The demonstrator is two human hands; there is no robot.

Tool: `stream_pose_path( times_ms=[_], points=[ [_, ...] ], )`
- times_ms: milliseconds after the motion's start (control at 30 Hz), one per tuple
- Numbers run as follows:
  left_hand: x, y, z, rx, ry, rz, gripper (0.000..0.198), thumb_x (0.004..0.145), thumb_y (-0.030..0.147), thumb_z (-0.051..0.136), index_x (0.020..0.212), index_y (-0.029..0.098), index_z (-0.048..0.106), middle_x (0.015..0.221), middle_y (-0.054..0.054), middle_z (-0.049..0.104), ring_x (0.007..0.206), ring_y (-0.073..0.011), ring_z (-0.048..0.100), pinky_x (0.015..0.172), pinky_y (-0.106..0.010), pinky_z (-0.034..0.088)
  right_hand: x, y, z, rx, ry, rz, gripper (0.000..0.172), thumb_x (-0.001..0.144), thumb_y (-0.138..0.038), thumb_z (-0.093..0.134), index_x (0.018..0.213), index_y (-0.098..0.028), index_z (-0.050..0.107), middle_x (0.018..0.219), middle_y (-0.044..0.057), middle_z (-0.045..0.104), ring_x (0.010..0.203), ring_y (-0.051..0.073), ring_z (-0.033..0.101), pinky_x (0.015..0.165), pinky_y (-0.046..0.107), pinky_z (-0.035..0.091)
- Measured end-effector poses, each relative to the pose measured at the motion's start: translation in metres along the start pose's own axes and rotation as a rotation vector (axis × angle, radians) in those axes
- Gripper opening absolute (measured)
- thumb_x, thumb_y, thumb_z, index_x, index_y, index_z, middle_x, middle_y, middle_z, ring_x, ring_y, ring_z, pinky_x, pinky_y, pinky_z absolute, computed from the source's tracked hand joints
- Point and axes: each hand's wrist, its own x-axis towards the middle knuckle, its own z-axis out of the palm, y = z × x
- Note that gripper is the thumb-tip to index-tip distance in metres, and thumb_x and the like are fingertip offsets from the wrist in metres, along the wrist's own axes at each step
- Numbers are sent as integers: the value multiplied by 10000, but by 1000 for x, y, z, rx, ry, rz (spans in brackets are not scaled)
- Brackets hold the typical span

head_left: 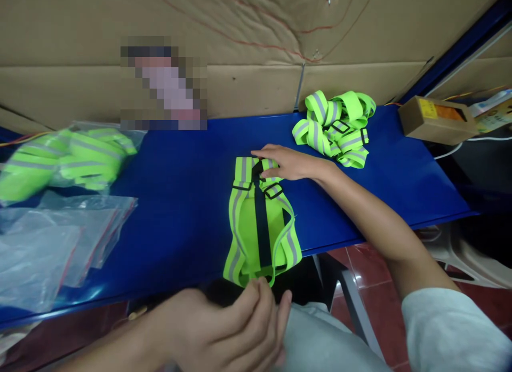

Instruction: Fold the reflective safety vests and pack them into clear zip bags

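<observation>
A folded neon-green reflective vest (262, 217), made of elastic straps with grey stripes, black buckles and a black band, lies lengthwise on the blue table. Its near end hangs over the front edge. My right hand (286, 163) is at the far end, with thumb and forefinger closed about the folded strap there. At the near end, my left hand (236, 326) is curled, its fingertips pinching the bottom loop. The palm side of that hand is hidden from view.
A tangled heap of similar green straps (336, 126) lies at the back right. Bagged green straps (72, 156) and clear plastic bags (52, 249) cover the left of the blue table (180, 201). A small cardboard box (436, 120) stands at the right end. Cardboard (248, 89) lines the back.
</observation>
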Motion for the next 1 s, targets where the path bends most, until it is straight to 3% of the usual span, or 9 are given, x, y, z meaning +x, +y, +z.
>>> stream_pose_path(
  times_ms=[67,167,267,500,667,800,900,967,1000],
  points=[
    [6,-23,11,-125,-26,-108,373,1012,402,510,1199,192,755,1191,-31,761,1111,-212,672,965,-336,540,2,0,0,6,9,-10,646,947,-336,671,1537,-146,490,1457,166,562,1334,313,543,1156,471,422],
    [11,-47,44,-414,-193,-302,468,1041,430,446,1412,201,616,1474,-91,621,1398,-269,545,1193,-476,409,2,-3,-2,9,13,-18,637,938,-305,686,1517,-106,510,1428,177,578,1318,301,560,1157,451,426],
    [3,-49,68,-578,-288,-318,543,1041,522,448,1435,175,589,1477,-136,612,1441,-307,510,1260,-525,312,1,-5,-3,33,20,-21,618,948,-312,680,1504,-92,522,1406,178,587,1307,291,567,1149,438,435],
    [-44,-20,51,-552,-313,-334,676,984,569,545,1507,145,485,1556,-176,519,1473,-315,469,1211,-461,393,3,-5,-4,68,-2,-11,616,931,-313,705,1490,-113,539,1411,185,579,1279,300,578,1122,458,448],
    [-39,-9,66,-422,-150,-294,727,970,681,481,1342,68,604,1382,-236,645,1359,-360,566,1134,-475,440,4,-10,-5,65,21,62,566,892,-272,738,1419,-121,593,1292,157,652,1192,287,607,1074,447,471],
    [-11,-12,75,-532,-70,-332,578,977,684,456,948,161,701,1023,-113,757,868,-226,699,851,-381,545,2,-12,-3,101,60,58,520,865,-252,764,1350,-127,625,1205,125,679,1118,258,618,1020,427,500],
    [-3,-26,63,-449,123,-319,389,1025,521,493,996,185,688,1073,-80,744,928,-204,685,878,-360,550,1,-10,0,122,86,68,504,862,-261,767,1332,-138,633,1201,119,674,1105,249,622,999,434,513],
    [-11,-33,51,-326,258,-586,205,1017,295,541,1179,218,641,1221,-81,691,1136,-218,646,982,-377,534,2,-8,2,135,98,80,502,862,-264,765,1329,-133,632,1223,128,667,1121,250,622,994,436,516],
    [-17,-34,46,-281,273,-802,246,988,240,575,1231,235,610,1258,-84,654,1182,-227,624,998,-392,533,2,-7,2,140,98,85,504,862,-263,764,1329,-129,632,1232,132,664,1129,251,621,994,435,516]
  ],
)
